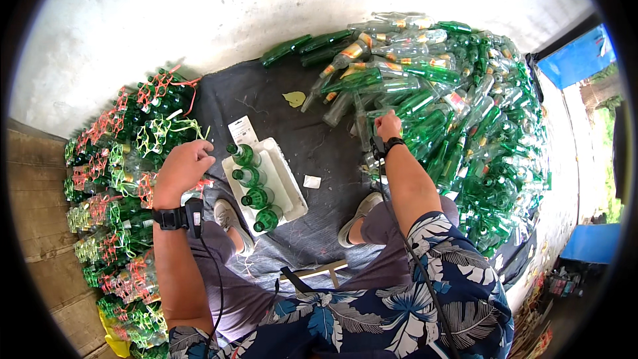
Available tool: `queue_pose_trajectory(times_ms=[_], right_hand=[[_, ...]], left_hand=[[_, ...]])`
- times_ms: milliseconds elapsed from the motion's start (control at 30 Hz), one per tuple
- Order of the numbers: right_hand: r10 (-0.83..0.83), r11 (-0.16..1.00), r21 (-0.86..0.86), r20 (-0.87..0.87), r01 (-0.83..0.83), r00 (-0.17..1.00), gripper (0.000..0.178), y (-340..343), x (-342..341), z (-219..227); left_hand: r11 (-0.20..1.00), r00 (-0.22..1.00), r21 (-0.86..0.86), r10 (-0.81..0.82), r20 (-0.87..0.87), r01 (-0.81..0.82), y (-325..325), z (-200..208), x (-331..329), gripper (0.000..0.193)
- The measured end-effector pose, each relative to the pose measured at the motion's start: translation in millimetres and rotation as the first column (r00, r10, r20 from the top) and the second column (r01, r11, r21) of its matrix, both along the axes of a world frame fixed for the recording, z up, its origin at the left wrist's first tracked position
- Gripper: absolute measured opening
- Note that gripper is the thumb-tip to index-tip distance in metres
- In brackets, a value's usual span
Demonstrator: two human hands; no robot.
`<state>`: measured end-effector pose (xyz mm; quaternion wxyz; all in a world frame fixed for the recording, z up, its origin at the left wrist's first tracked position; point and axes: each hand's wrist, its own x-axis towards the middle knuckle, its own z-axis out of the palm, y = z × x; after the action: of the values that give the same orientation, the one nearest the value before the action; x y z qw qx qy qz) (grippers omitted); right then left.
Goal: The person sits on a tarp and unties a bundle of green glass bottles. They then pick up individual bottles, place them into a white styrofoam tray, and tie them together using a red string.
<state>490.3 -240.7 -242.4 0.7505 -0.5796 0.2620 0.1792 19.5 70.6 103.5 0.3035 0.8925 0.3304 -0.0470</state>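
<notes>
My right hand (387, 124) is closed at the near left edge of a large pile of loose glass bottles (425, 116). What its fingers hold, if anything, is hidden; a clear bottle (362, 123) lies just left of it. My left hand (185, 167) hangs with loosely bent fingers, a little apart, and nothing shows in them. To its right is a white foam box (290, 186), where several green bottles (247, 177) stand in a row along the left side. Left of that hand are stacked bottles (166, 96) tied with red and green plastic netting.
Dark sheeting (266, 103) covers the floor, with a yellow leaf (294, 99) and a small white paper piece (312, 181) on it. A white card (243, 130) lies behind the box. My shoes (360, 218) flank the box. A pale wall (219, 13) rises behind. Cables run along both my arms.
</notes>
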Motion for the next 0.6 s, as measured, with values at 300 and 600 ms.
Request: queue_pose_trajectory(times_ms=[300, 600], right_hand=[[0.134, 0.986, -0.132, 0.238, -0.105, 0.962, 0.026, 1, -33, 54], [0.466, 0.859, 0.133, 0.200, -0.495, 0.862, 0.025, 54, -227, 278]], left_hand=[[0.969, 0.941, 0.236, -0.010, 0.337, -0.074, -1, -1, -17, 0.029], [0.835, 0.668, 0.452, -0.144, 0.730, -0.314, -72, 33, -54, 0.017]])
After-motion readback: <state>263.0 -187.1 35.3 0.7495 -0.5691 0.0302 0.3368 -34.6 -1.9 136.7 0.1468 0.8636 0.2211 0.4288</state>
